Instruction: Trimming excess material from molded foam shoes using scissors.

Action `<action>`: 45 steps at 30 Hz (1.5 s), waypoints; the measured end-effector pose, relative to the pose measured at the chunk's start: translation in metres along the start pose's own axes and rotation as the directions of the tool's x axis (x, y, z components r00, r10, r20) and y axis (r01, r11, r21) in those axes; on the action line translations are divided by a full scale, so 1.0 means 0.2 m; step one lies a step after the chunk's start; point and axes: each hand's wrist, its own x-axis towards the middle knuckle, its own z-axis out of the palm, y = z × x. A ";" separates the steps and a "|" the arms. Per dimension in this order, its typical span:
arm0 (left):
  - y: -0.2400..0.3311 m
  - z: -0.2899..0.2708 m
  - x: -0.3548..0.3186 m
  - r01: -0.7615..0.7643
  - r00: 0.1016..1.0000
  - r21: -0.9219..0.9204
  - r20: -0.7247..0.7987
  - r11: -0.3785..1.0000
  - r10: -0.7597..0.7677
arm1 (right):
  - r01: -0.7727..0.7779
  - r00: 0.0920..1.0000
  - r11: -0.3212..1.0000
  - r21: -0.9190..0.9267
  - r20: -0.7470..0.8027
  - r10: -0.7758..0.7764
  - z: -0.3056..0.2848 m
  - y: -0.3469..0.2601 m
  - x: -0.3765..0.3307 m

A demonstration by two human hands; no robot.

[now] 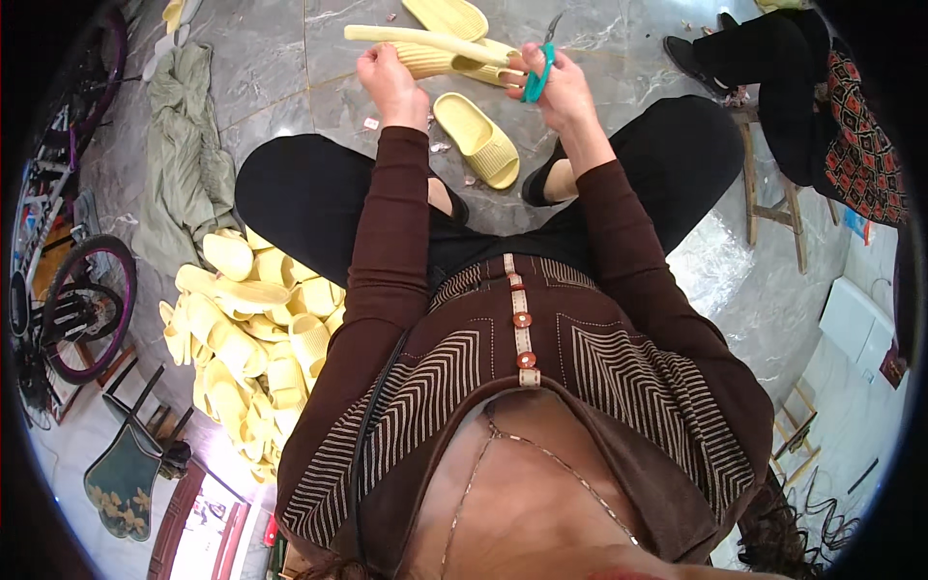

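Above the floor in front of my knees, a pale yellow slipper (pixel 425 39) is held on its side, its sole edge facing up. My left hand (pixel 391 87) is closed on it near the strap. My right hand (pixel 568 97) has small scissors (pixel 537 79) with teal handles looped at its fingers, the short metal blades pointing away from me. Fingers of that hand also touch the slipper's right end. Another yellow slipper (pixel 464 17) lies just beyond. Closer to my feet, a single slipper (pixel 477 140) rests upright on the floor.
A heap of yellow slippers (pixel 256 338) lies by my left thigh, with a grey-green cloth (pixel 184 155) beyond it. Bicycles (pixel 92 304) and a chair (pixel 126 474) stand at left. At right are another person's black-trousered leg (pixel 754 58) and a wooden stool (pixel 773 208).
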 end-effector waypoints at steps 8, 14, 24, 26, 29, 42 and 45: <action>-0.07 -0.02 0.02 0.127 0.991 0.097 -0.048 0.987 -0.123 | 0.495 0.847 0.598 -0.630 0.198 -0.493 0.05 0.05 -0.01; -0.18 -0.06 0.15 0.240 0.951 0.153 0.158 0.959 -0.264 | 0.478 0.728 0.256 -0.840 0.216 -0.650 -0.02 0.08 0.11; -0.71 -0.51 0.32 -0.459 0.887 0.865 0.433 -0.200 -0.162 | 0.248 0.569 0.312 -0.917 -0.123 -0.813 -0.23 -0.19 0.17; -0.94 -0.39 0.04 -0.901 0.424 0.306 0.478 -0.306 -0.769 | 0.198 0.601 0.358 -0.912 -0.176 -0.780 -0.33 -0.20 0.17; -0.94 -0.47 -0.30 -0.196 0.592 0.978 0.179 0.075 -0.786 | 0.227 0.664 0.348 -0.910 -0.117 -0.739 -0.23 -0.26 0.15; -0.11 0.00 -0.04 -0.876 0.410 0.479 0.687 -0.050 -0.599 | 0.576 0.764 0.195 -0.794 0.437 -0.475 -0.17 -0.70 0.45; 0.14 0.01 -0.02 -0.974 0.185 0.222 0.891 0.041 -0.414 | 0.615 0.774 0.300 -0.729 0.485 -0.407 -0.18 -0.73 0.45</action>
